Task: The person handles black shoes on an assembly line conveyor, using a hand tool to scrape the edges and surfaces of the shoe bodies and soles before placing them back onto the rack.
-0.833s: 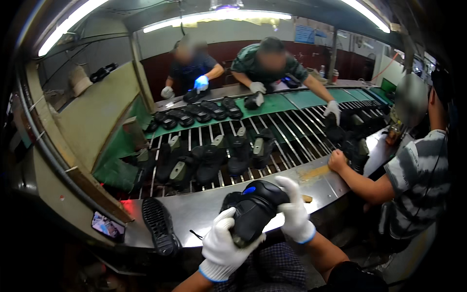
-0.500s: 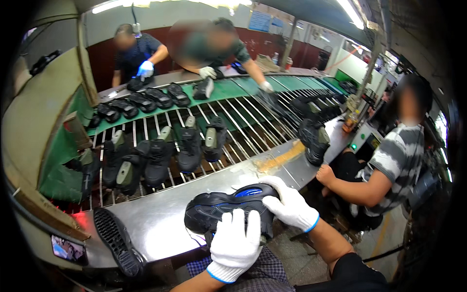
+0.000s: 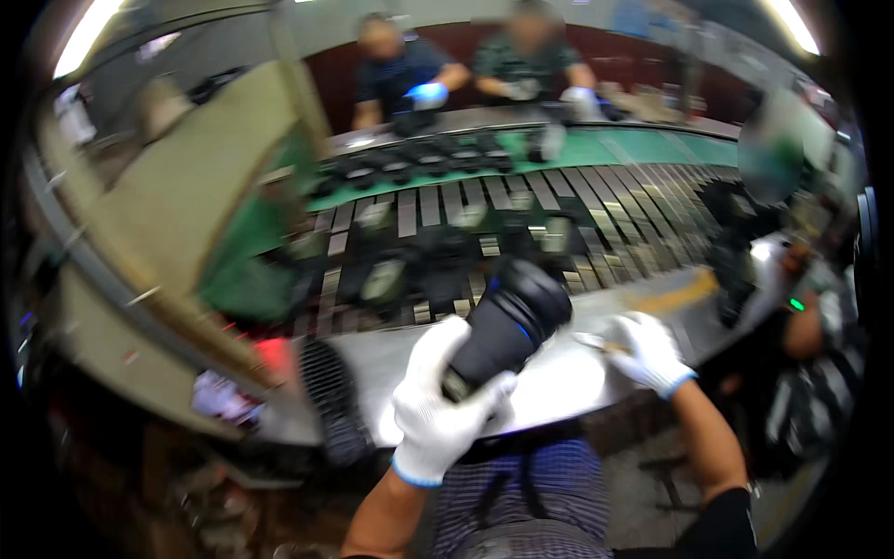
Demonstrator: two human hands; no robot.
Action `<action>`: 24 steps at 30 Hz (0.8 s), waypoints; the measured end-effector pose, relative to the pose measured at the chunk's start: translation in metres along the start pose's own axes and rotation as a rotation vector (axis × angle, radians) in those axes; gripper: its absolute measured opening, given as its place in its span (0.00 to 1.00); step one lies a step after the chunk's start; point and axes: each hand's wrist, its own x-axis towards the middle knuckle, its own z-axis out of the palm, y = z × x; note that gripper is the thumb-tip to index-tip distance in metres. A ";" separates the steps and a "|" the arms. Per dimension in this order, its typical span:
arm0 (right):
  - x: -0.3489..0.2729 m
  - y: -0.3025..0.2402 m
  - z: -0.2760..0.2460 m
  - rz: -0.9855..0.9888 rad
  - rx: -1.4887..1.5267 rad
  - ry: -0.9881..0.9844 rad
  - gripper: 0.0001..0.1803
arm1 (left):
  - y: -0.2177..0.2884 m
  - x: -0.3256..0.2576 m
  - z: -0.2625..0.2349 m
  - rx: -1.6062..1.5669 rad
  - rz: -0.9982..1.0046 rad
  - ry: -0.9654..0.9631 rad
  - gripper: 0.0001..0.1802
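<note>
left hand [image 3: 438, 410] clenched, right hand [image 3: 647, 349] lowered

White knit gloves with blue cuffs on left hand [image 3: 440, 410] and right hand [image 3: 649, 352], forearms bare

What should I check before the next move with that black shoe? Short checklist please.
1. Left hand wrapped around the black shoe: ok.
2. Shoe lifted off the metal table: ok.
3. Right hand off the shoe, near a small thin object on the table: ok; what the object is: cannot tell.
4. Loose sole apart from the shoe: ok.
5. Picture sharpness for fine detail: not ok, blurred.
</note>
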 end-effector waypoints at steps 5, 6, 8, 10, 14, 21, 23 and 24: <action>-0.014 0.041 0.050 0.055 -0.118 0.052 0.17 | -0.052 -0.042 -0.065 -0.263 -0.462 0.372 0.35; -0.012 0.047 0.048 0.109 -0.193 -0.006 0.16 | -0.052 -0.068 -0.060 -0.212 -0.501 0.406 0.34; 0.005 0.040 0.055 0.112 -0.193 -0.065 0.18 | -0.041 -0.109 -0.059 -0.306 -0.580 0.397 0.34; 0.018 0.005 0.034 0.141 -0.065 -0.135 0.20 | -0.049 -0.156 -0.048 0.005 -0.652 0.217 0.38; -0.001 -0.048 -0.007 0.032 0.400 -0.083 0.26 | -0.052 -0.164 -0.009 0.615 -0.232 -0.037 0.42; 0.005 -0.116 -0.061 -0.389 0.092 -0.289 0.18 | -0.037 -0.047 -0.022 0.648 -0.040 -0.497 0.63; 0.017 -0.125 -0.059 -0.345 0.019 -0.368 0.20 | -0.036 -0.008 -0.015 0.694 -0.126 -0.788 0.62; 0.024 -0.133 -0.061 -0.355 -0.063 -0.395 0.21 | -0.045 -0.004 -0.013 0.748 -0.092 -0.857 0.62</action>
